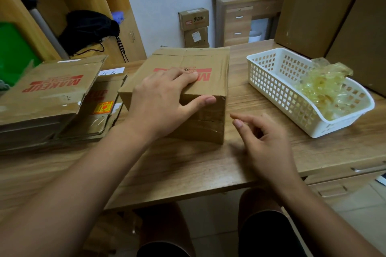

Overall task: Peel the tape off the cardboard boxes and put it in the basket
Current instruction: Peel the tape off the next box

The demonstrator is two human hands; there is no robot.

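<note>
A brown cardboard box [211, 85] with red print stands on the wooden table [183, 165] in front of me. My left hand [160, 100] lies flat on its top near the front edge, fingers straight, thumb over the front face. My right hand [265, 144] hovers just right of the box above the table, fingers loosely curled and holding nothing. A white plastic basket [277, 89] sits at the right with a wad of crumpled yellowish clear tape [323, 87] in it.
Flattened cardboard boxes [48, 94] with red lettering are stacked at the left. Large brown cartons [325, 10] stand behind the basket at the right. A wooden shelf with a black bag [89, 29] is at the back left, a desk with drawers [240, 21] farther back.
</note>
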